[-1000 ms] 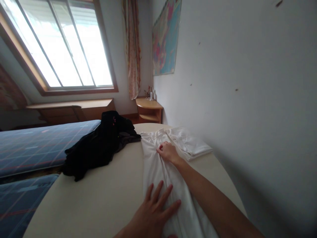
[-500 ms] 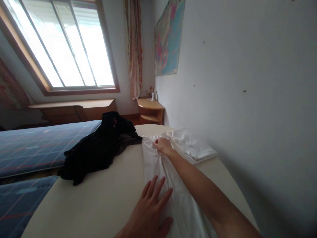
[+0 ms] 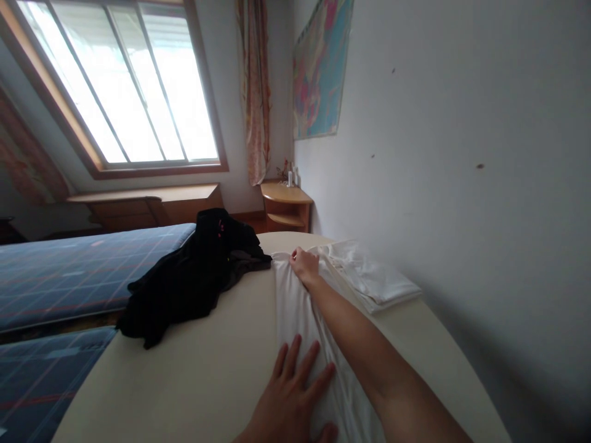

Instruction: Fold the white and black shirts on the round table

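Observation:
A long white garment, apparently trousers (image 3: 290, 301), stretches across the round cream table with its gathered end far from me. At that far end my right hand (image 3: 305, 266) is closed, pinching the cloth near its top edge. My left hand (image 3: 295, 394) lies flat on the near part of the cloth, fingers spread, gripping nothing. My right forearm covers part of the garment. Beside it on the right lies a folded white garment (image 3: 369, 277). To the left is a crumpled black garment (image 3: 198, 283) with small pink marks.
The round table (image 3: 194, 381) has its edge close to the wall on the right. Blue plaid mattresses (image 3: 83, 271) adjoin it on the left. Behind stand a corner shelf (image 3: 287, 195) with small items and a low wooden desk (image 3: 184, 197) under the window.
My right hand has shifted slightly toward the far edge, and the gathered cloth there now looks smoother and flatter. The left hand stays spread on the cloth. The view has turned slightly left.

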### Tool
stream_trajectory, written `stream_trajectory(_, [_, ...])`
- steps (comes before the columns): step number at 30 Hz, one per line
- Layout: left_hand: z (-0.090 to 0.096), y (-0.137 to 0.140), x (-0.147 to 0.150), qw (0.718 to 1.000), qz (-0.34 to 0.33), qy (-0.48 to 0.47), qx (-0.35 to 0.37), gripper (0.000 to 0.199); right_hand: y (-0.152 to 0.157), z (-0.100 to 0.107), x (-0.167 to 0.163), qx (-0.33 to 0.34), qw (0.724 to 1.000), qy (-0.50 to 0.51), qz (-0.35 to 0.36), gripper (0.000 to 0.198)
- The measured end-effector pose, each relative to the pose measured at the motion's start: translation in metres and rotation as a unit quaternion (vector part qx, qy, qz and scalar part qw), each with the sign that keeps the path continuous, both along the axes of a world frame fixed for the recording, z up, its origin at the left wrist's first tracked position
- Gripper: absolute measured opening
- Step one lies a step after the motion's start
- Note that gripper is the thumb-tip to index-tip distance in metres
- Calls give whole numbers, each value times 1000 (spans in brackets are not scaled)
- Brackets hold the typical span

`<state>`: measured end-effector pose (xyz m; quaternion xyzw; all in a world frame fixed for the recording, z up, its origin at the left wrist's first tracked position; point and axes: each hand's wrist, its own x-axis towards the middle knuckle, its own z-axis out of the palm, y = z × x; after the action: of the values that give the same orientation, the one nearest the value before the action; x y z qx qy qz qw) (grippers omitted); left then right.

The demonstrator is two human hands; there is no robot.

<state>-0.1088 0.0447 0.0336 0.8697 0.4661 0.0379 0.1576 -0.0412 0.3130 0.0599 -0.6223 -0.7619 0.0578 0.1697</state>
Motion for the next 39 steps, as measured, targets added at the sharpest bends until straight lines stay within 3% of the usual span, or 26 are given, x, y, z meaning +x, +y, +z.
stream_trajectory(7, [2,0,0,1000,0,-2,9,88,-24,9,-6,21,991,-13,130,33])
stream_trajectory(12, [-5,-1,-2,999,-10,-13,34,90,-45,-9,-16,-25,976,-45,211,53])
stream_trajectory(17, [-4,-3,1,1000,-1,1,10,90,-36,-17,-23,-120,976,-59,173,74])
stream_trajectory(22, [2,-6,1,1000,3,9,15,84,-26,0,-24,-134,976,-31,172,72])
stream_trajectory(27, [9,-8,-7,1000,-5,11,14,79,-50,14,-2,-109,984,-44,133,64])
stream_trajectory(33, [18,-12,-10,1000,2,7,26,76,-93,5,30,-205,970,-74,112,88])
stream_trajectory(39, [19,-9,-15,998,32,17,57,71,-84,-6,27,-192,972,-47,125,85])
